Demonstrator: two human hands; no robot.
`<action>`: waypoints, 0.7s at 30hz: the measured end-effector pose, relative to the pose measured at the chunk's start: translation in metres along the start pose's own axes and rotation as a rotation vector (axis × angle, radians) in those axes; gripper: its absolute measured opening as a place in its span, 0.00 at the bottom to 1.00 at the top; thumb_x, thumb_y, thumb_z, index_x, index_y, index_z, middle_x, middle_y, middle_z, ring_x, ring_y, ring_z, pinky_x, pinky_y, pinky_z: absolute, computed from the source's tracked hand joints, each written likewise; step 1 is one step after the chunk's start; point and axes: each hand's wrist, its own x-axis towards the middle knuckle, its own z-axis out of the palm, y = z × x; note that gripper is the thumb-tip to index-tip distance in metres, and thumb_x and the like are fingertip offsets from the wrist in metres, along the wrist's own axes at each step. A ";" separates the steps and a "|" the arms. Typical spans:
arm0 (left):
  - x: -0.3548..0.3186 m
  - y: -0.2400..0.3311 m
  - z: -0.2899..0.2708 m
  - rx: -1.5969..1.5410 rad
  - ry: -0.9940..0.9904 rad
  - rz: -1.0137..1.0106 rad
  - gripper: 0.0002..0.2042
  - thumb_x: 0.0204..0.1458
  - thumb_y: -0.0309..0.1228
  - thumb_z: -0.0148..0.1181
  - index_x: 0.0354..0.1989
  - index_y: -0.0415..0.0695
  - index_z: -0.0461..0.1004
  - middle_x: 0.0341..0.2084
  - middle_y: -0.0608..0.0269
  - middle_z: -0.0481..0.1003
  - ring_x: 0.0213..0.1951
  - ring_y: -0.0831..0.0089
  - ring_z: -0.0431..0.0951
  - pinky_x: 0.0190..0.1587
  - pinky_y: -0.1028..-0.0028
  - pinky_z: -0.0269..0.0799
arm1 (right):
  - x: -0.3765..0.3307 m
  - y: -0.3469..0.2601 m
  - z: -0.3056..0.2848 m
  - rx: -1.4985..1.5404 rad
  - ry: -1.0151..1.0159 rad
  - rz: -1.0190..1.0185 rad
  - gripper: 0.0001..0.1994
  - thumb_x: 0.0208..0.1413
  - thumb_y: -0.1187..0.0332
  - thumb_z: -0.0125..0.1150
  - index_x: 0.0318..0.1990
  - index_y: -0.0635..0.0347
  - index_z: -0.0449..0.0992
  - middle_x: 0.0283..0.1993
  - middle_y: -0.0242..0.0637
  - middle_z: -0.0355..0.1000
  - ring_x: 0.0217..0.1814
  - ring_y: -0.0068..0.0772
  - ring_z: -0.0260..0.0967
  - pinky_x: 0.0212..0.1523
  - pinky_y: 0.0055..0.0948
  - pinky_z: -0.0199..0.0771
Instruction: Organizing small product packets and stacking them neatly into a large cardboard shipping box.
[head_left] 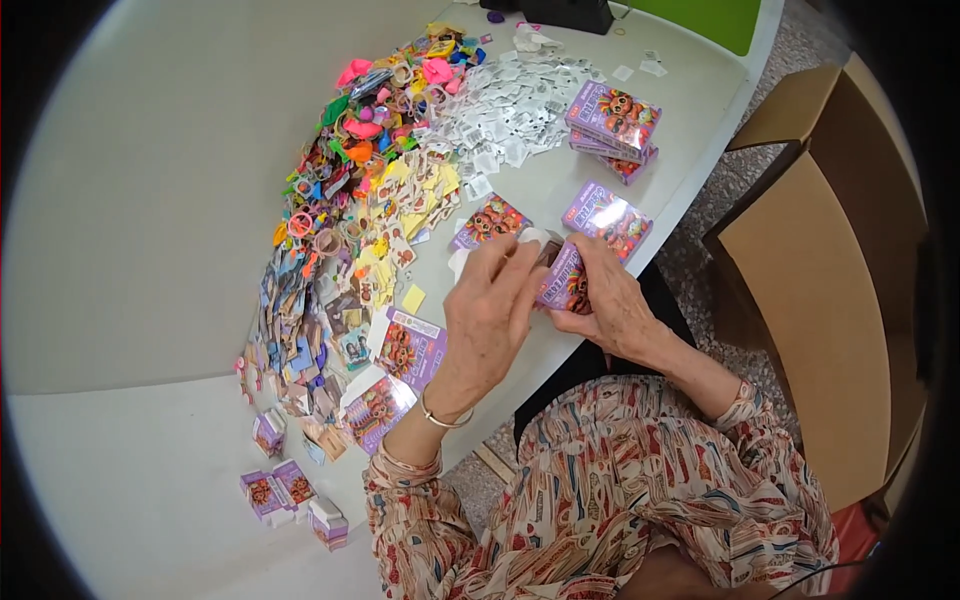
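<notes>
My right hand (612, 300) grips a small purple printed box (562, 282) held above the front edge of the white table (140, 200). My left hand (492, 310) pinches the box's open white flap (533, 238) at its top end. Both hands touch the same box. What is inside the box is hidden by my fingers.
A long heap of small colourful toys (370, 130), yellow cards (410, 200) and white packets (510, 110) runs across the table. Purple boxes lie flat (607, 215), stacked (612, 120) and unfolded (400, 350); small folded ones (280, 490) sit near left. Cardboard cartons (810, 270) stand at right.
</notes>
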 end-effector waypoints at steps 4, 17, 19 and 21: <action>0.041 -0.034 0.003 -0.144 0.047 -0.115 0.07 0.50 0.21 0.58 0.38 0.36 0.76 0.31 0.51 0.76 0.32 0.57 0.77 0.35 0.67 0.72 | -0.005 0.005 -0.005 -0.025 -0.040 0.111 0.41 0.42 0.61 0.70 0.61 0.66 0.52 0.55 0.60 0.61 0.58 0.60 0.61 0.58 0.44 0.64; 0.089 -0.183 0.101 0.314 0.060 -0.202 0.16 0.38 0.40 0.66 0.28 0.38 0.75 0.19 0.53 0.74 0.23 0.56 0.74 0.29 0.62 0.68 | -0.005 0.011 -0.002 -0.004 -0.035 0.136 0.40 0.40 0.62 0.71 0.59 0.64 0.54 0.52 0.56 0.62 0.55 0.58 0.63 0.56 0.45 0.65; 0.093 -0.181 0.099 0.212 -0.042 -0.330 0.14 0.41 0.37 0.62 0.31 0.38 0.76 0.26 0.48 0.77 0.32 0.50 0.77 0.36 0.57 0.70 | -0.006 0.013 -0.002 -0.010 -0.028 0.135 0.40 0.40 0.62 0.71 0.59 0.64 0.54 0.52 0.56 0.62 0.55 0.58 0.63 0.55 0.44 0.66; 0.089 -0.187 0.083 0.215 -0.059 -0.346 0.13 0.42 0.36 0.63 0.29 0.37 0.77 0.23 0.52 0.77 0.28 0.56 0.77 0.33 0.61 0.71 | -0.005 0.009 0.000 0.000 -0.029 0.115 0.40 0.40 0.62 0.71 0.59 0.64 0.54 0.52 0.55 0.62 0.55 0.57 0.63 0.55 0.44 0.66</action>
